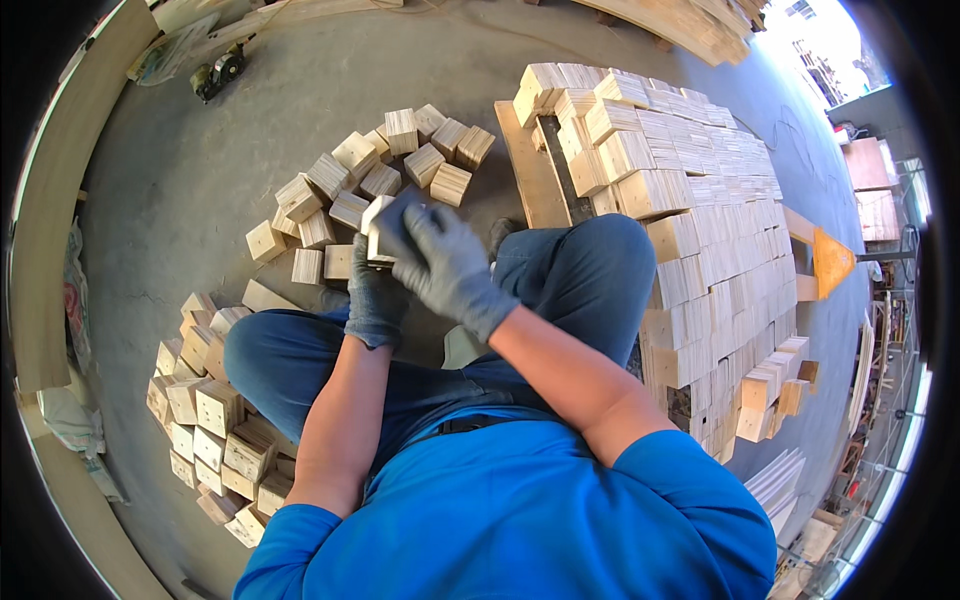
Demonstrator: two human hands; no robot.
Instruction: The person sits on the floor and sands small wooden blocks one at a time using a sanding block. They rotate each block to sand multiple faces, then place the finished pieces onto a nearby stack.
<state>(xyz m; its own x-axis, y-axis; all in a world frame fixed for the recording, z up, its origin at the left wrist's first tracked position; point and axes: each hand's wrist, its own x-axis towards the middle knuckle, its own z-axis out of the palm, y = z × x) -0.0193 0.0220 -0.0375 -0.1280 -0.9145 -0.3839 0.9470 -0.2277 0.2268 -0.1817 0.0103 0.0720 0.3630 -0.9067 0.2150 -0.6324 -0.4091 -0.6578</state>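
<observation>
Both my hands wear grey gloves and meet over one pale wooden block [376, 222] in front of my knees. My left hand [374, 298] grips the block from below. My right hand [438, 258] lies over its top and right side, covering most of it. A loose heap of similar wooden blocks [360, 180] lies on the concrete floor just beyond the held block. I sit with jeans-clad knees spread, in a blue shirt.
A tall stack of cut wooden blocks on a pallet [690, 210] stands at my right. Another pile of blocks [215, 420] lies at my left. A power tool [218, 72] rests on the floor far left. Long boards [680, 25] lie at the back.
</observation>
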